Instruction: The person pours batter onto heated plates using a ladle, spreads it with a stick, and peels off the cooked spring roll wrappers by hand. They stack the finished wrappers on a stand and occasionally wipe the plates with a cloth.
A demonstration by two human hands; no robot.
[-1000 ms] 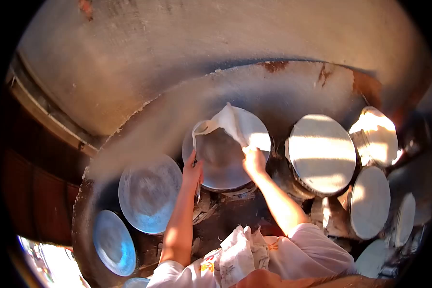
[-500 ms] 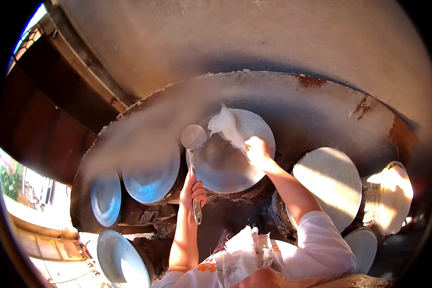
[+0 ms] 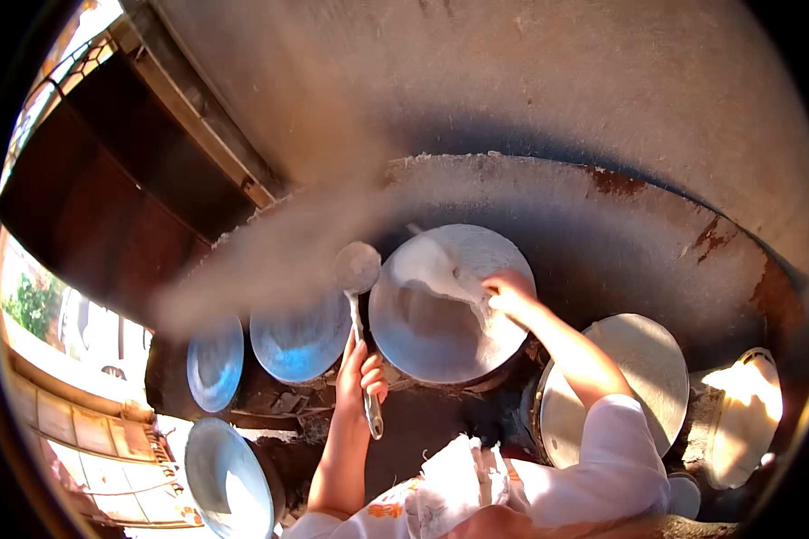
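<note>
While the left hand (image 3: 361, 377) closes around the handle of a ladle (image 3: 357, 268), bowl uppermost, the right hand (image 3: 510, 292) pinches the near end of a pale, limp piece (image 3: 427, 262), which lies over the far part of the middle round pan (image 3: 413, 346); whether its underside touches the metal cannot be told. Good handling probably calls for a low, even draw, with light fingertips and the material spread rather than bunched. The pan's raised rim warrants wrist clearance. Sideways room is limited by the bluish pan (image 3: 298, 349) at left and the pale round lid (image 3: 649, 364) beneath the right forearm; the dark gap nearer the body offers freer passage.
</note>
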